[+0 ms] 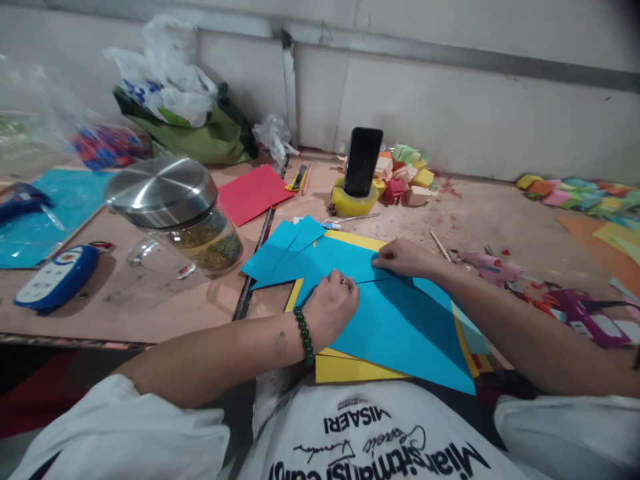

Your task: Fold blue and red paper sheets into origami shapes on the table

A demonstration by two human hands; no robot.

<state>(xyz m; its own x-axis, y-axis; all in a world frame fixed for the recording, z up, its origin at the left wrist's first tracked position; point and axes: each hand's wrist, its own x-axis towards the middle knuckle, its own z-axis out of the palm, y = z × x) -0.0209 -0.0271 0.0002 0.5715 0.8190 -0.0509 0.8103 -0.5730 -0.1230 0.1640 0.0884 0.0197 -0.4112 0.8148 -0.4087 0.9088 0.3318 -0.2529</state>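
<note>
1. At the centre of the workbench, a large bright-blue sheet of paper [400,327] lies over yellow paper sheets [350,370], which show only as margins; how many are stacked cannot be told.
2. The left hand [333,303], with a green beaded bracelet [304,333] at the wrist, rests on the blue paper. Its fingers are curled together, tips hidden beneath the hand, so I cannot tell whether they grip anything.
3. The right hand [397,259] is farther up the paper, its bunched fingertips touching a blue piece that overlies the large sheet. Whether they pinch or merely press it cannot be told; the forearm covers part of the sheet's right side.
4. Smaller bright-blue paper pieces [280,250] overlap to the left of the hands; their full outlines are hidden.
5. Beyond the hands, a black smartphone [363,162] leans upright in a yellow tape roll [345,202], partly hiding a heap of pastel folded-paper blocks [417,177].
6. At left stands a clear glass mug with a steel lid [163,190], its dried contents hard to identify.
7. A dark-blue handled object [23,203] is cut off by the left edge.
</note>
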